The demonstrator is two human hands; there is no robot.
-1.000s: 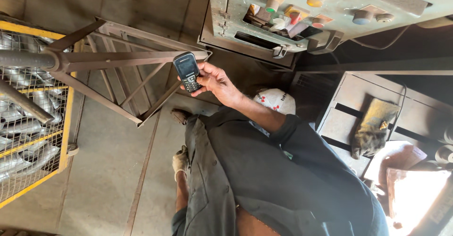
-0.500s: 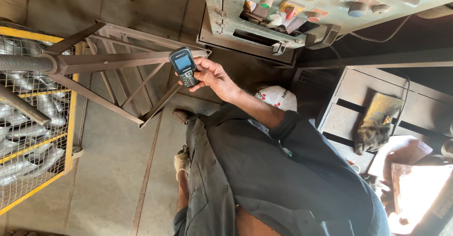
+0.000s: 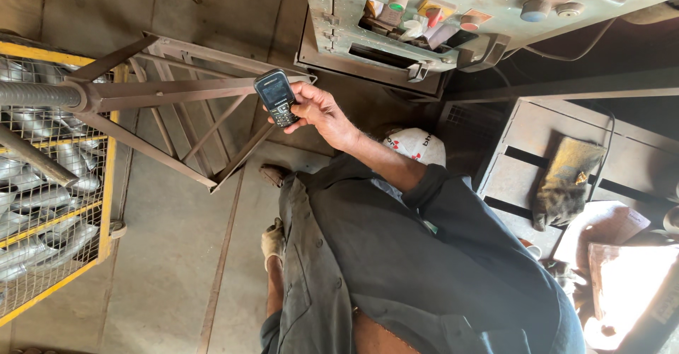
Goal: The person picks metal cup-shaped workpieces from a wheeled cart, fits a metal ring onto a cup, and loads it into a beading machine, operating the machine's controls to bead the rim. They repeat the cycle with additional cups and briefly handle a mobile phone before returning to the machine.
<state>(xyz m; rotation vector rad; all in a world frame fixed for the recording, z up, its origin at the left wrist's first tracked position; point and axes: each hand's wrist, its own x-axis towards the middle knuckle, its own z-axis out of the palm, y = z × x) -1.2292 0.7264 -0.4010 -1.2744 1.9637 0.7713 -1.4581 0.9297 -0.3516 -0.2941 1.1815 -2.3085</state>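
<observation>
The right hand wraps its fingers around a small dark keypad phone, screen tilted toward the face for reading, while the gloved left hand hangs, seemingly empty.

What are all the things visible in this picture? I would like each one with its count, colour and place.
phone: one, black, upper middle
metal frame: one, brown, upper left
mesh cage: one, yellow-edged, left, metal parts inside
control panel: one, grey-green, top, coloured buttons
cabinet: one, grey, right
cloth: one, dark, on the cabinet
right hand: bare, grips the phone
left hand: pale glove, low by the side
</observation>
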